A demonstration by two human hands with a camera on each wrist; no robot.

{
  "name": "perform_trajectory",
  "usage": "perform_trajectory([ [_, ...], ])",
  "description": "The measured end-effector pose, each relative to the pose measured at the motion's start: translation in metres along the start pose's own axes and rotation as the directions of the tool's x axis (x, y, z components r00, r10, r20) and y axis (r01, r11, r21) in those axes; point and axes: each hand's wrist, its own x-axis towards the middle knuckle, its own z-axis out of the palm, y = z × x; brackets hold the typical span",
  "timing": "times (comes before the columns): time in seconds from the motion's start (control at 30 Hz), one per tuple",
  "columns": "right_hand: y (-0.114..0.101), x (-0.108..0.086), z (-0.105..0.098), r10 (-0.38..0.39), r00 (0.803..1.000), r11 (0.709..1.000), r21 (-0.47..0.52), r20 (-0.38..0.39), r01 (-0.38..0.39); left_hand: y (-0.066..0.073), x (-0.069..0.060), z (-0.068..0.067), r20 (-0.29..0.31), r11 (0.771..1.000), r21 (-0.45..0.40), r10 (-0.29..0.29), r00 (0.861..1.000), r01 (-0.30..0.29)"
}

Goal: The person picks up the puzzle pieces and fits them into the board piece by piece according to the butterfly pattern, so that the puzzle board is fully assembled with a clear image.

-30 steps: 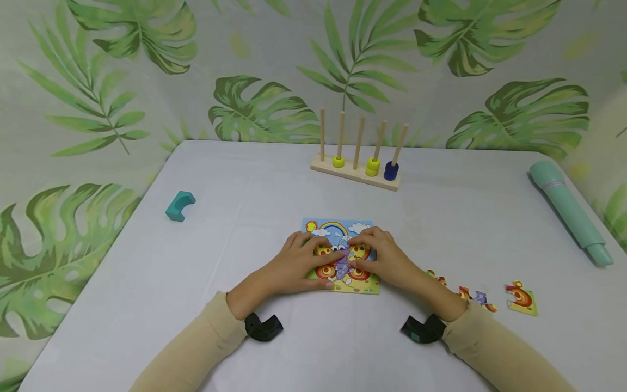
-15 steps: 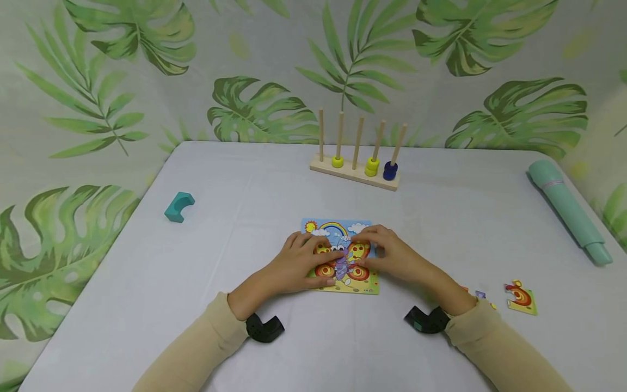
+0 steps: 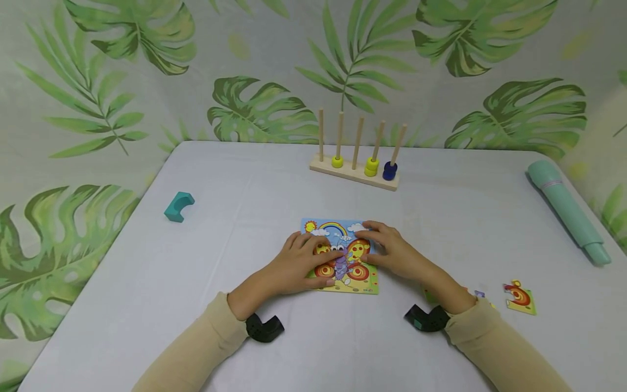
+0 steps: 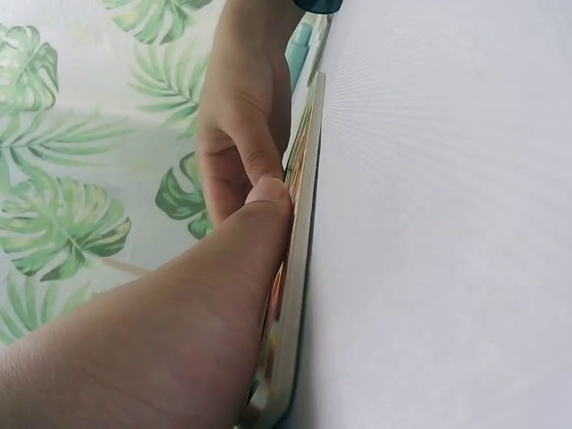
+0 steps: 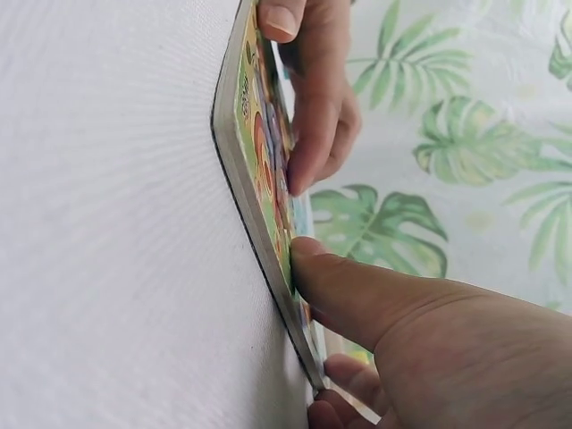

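Your left hand (image 3: 300, 265) lies relaxed across the flat, rectangular, multicoloured butterfly puzzle (image 3: 342, 269); your right hand (image 3: 395, 255), loose and unclenched, touches its right side.

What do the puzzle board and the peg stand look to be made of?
Puzzle board: probably pressed card or fibreboard with a smooth printed face; its pale, plain edge shows in the wrist views. Peg stand: likely bare wood, seemingly matte, judging by its pale tan colour.
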Motion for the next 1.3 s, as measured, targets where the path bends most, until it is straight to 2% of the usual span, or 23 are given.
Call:
perform_trajectory([
  [0.17, 0.001, 0.000, 0.001, 0.013, 1.000, 1.000, -0.012, 0.002, -0.013, -0.003, -0.001, 0.001, 0.010, 0.999, -0.047, 0.009, 1.000, -0.008],
  [0.27, 0.002, 0.000, 0.001, 0.006, 1.000, 1.000, -0.012, -0.002, -0.006, -0.009, -0.004, -0.001, 0.033, 0.991, -0.135, 0.005, 0.999, -0.001],
  [0.37, 0.003, 0.000, 0.002, 0.002, 1.000, 1.000, -0.006, -0.005, -0.002, -0.017, -0.009, -0.008, 0.075, 0.970, -0.236, -0.035, 0.997, 0.051],
  [0.47, 0.003, 0.000, 0.003, 0.005, 1.000, 1.000, -0.007, -0.007, -0.005, -0.024, -0.014, -0.018, 0.130, 0.944, -0.304, -0.091, 0.987, 0.127],
  [0.57, 0.003, 0.000, 0.003, 0.007, 1.000, 1.000, -0.012, -0.012, -0.007, -0.029, -0.019, -0.027, 0.187, 0.933, -0.303, -0.144, 0.972, 0.196],
  [0.7, 0.001, -0.001, 0.002, 0.012, 1.000, 1.000, -0.022, -0.017, -0.013, -0.031, -0.021, -0.031, 0.223, 0.933, -0.284, -0.162, 0.961, 0.223],
  [0.9, -0.001, -0.001, -0.002, 0.040, 0.999, 0.998, -0.040, -0.012, -0.041, -0.033, -0.020, -0.025, 0.186, 0.942, -0.262, -0.163, 0.969, 0.209],
  [1.03, -0.004, -0.002, -0.010, 0.063, 0.998, 0.998, -0.007, 0.028, -0.063, -0.037, -0.019, -0.019, 0.151, 0.947, -0.258, -0.155, 0.976, 0.190],
  [1.17, -0.010, -0.011, -0.028, 0.069, 0.995, 0.995, 0.062, 0.073, -0.073, -0.040, -0.019, -0.015, 0.139, 0.948, -0.262, -0.150, 0.979, 0.183],
  [1.3, -0.021, -0.029, -0.051, 0.058, 0.997, 0.996, 0.061, 0.049, -0.061, -0.041, -0.019, -0.015, 0.134, 0.950, -0.262, -0.138, 0.981, 0.169],
])
